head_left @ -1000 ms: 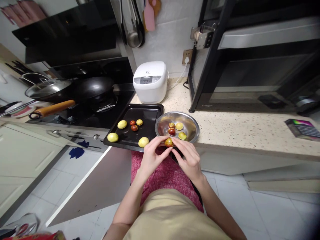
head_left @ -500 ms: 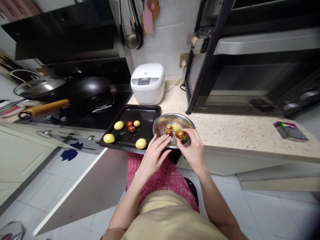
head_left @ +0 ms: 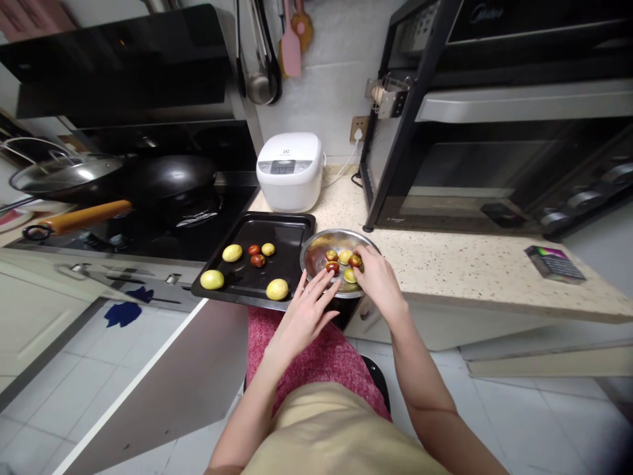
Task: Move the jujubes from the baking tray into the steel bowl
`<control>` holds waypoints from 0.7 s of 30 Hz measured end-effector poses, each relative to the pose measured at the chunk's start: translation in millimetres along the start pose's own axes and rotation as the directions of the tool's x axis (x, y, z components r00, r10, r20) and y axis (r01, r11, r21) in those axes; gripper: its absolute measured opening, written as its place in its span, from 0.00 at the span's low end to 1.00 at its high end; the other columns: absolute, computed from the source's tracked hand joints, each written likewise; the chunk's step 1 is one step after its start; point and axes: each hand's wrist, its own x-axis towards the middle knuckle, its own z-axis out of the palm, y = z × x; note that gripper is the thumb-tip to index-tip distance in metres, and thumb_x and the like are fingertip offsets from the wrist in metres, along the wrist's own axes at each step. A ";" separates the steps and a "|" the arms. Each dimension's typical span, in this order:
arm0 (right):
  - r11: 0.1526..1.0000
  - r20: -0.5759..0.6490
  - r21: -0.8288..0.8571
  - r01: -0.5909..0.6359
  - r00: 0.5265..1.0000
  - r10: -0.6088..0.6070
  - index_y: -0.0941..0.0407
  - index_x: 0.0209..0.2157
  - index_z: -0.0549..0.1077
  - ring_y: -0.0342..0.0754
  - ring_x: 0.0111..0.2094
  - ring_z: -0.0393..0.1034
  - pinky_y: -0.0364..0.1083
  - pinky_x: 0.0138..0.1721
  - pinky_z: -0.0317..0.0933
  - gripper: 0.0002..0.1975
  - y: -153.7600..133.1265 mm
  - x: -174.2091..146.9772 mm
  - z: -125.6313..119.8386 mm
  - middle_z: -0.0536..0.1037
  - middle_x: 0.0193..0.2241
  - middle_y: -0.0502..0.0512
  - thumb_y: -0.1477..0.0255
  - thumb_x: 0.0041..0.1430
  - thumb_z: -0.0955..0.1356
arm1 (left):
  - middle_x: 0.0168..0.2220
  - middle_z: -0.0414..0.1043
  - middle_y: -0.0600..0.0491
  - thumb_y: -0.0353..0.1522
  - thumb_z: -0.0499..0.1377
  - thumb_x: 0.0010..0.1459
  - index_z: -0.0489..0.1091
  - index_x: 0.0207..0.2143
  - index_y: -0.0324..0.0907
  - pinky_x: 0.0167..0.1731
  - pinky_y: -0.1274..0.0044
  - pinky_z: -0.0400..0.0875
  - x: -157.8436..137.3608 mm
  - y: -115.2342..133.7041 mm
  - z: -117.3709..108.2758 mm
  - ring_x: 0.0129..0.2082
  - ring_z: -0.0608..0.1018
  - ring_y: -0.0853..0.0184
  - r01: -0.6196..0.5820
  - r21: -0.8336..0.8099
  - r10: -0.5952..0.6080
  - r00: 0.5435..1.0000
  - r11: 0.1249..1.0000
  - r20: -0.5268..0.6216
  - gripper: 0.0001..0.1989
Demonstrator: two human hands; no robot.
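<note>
A shiny metal bowl [head_left: 316, 244] holds several small fruits. Among them are a red-brown jujube [head_left: 331, 267], a mottled jujube [head_left: 331, 255] and yellow-green fruits [head_left: 350, 274]. My right hand [head_left: 380, 280] reaches over the bowl's right side, its fingers closed around a dark red-brown jujube [head_left: 355, 260]. My left hand [head_left: 307, 313] lies at the bowl's near left rim with fingers spread, its fingertips near the red-brown jujube. Left of the bowl, a black baking tray [head_left: 281, 231] carries larger yellow fruits [head_left: 277, 289], a small yellow one [head_left: 268, 249] and two red-brown jujubes [head_left: 258, 260].
Behind the tray stands a white rice cooker [head_left: 289, 173]. A wok [head_left: 171, 178] and a lidded pan [head_left: 69, 175] sit on the stove. To the right are an oven [head_left: 469, 178] and a small box [head_left: 554, 264]. A cabinet door [head_left: 163, 389] hangs open below.
My right hand has shifted with the jujube toward the back of the bowl, and a yellow-green fruit beneath it shows more. My left hand stays at the rim. The view has tilted slightly.
</note>
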 end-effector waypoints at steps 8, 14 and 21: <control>0.992 0.036 0.120 0.033 0.999 -0.038 0.59 0.47 0.77 0.56 0.47 0.78 0.51 0.49 0.69 0.17 5.1 0.1 4.5 0.81 0.45 0.62 0.86 0.59 0.66 | 0.74 0.52 0.40 0.35 0.55 0.72 0.43 0.75 0.45 0.72 0.50 0.50 1.3 0.3 -0.2 0.75 0.53 0.56 0.001 0.008 -0.001 1.000 1.000 0.010 0.35; 0.983 0.011 0.172 0.058 0.998 -0.061 0.59 0.44 0.79 0.57 0.45 0.79 0.53 0.50 0.71 0.12 5.7 -4.5 1.3 0.83 0.44 0.62 0.81 0.64 0.65 | 0.74 0.52 0.40 0.34 0.55 0.72 0.42 0.75 0.45 0.72 0.50 0.50 0.9 -0.7 0.2 0.76 0.52 0.56 0.004 -0.003 -0.004 1.000 1.000 0.004 0.36; 0.906 -0.213 0.307 0.293 0.948 -0.235 0.57 0.48 0.79 0.56 0.55 0.76 0.58 0.59 0.69 0.12 7.6 -37.6 1.7 0.82 0.51 0.62 0.72 0.71 0.65 | 0.74 0.53 0.40 0.35 0.55 0.72 0.43 0.75 0.46 0.72 0.51 0.51 1.5 0.3 -1.0 0.76 0.53 0.57 0.000 -0.029 0.000 1.000 1.000 -0.004 0.35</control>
